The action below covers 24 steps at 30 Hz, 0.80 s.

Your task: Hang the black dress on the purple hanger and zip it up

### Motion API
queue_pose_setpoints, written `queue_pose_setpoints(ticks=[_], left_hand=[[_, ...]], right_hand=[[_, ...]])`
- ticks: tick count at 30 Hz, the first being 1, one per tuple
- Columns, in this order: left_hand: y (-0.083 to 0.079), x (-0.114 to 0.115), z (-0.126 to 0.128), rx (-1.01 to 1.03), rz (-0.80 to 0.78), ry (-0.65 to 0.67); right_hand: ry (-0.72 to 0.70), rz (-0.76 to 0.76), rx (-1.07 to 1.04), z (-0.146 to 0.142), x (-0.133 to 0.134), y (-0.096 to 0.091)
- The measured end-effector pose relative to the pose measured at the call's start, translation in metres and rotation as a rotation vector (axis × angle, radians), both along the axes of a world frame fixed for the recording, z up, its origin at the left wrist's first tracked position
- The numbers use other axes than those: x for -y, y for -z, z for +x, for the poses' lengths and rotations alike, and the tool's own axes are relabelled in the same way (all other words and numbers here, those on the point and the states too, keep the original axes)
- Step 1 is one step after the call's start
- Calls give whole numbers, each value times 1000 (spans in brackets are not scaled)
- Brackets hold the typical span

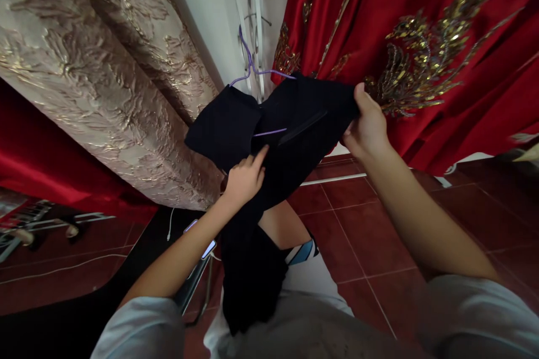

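Right hand (370, 123) pinches garment (309, 151); left hand (245, 180) touches it, grip unclear. Advised: keep hanger (251, 67) beyond them level.

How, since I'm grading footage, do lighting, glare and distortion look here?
Head view: the dark garment shows little fold detail; head view: gold sequins glint and red fabric shines; head view: wide-angle stretch seems to enlarge the right sleeve.

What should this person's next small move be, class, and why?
Probably a light smoothing stroke of the left hand across the dark garment: that hand lies against the cloth, the right hand grips one edge, and a bar of the purple hanger shows where the cloth gapes.
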<state>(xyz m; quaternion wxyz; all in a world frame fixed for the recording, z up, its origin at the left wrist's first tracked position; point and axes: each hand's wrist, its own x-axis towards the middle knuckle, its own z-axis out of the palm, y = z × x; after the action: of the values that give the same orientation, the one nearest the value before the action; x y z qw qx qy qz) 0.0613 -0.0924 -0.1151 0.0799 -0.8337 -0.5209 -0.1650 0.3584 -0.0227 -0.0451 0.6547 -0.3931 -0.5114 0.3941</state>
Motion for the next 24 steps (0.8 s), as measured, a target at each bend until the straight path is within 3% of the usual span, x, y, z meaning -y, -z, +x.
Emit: queue_pose_setpoints(ticks=[4,6,9,10,11,13,16,20,24], left_hand=[[10,-6,1,293,-51,-35],[13,0,1,490,0,-19],[15,14,10,740,87,-23],[16,20,15,807,103,-19],[16,25,21,869,112,-11],[17,37,34,982,123,10],[19,55,50,1148,134,33],[20,75,58,1282,105,9],[15,83,52,1210,9,29]], right_hand=[[90,-37,-60,14,-1,1],[214,12,-125,9,11,10],[532,221,-155,-25,49,38],[543,211,-116,-42,66,51],[478,139,-80,-59,83,64],[161,-69,-8,-91,111,87],[-164,-211,2,-116,133,102],[-246,-136,35,-118,133,91],[-188,-123,36,-124,137,80]])
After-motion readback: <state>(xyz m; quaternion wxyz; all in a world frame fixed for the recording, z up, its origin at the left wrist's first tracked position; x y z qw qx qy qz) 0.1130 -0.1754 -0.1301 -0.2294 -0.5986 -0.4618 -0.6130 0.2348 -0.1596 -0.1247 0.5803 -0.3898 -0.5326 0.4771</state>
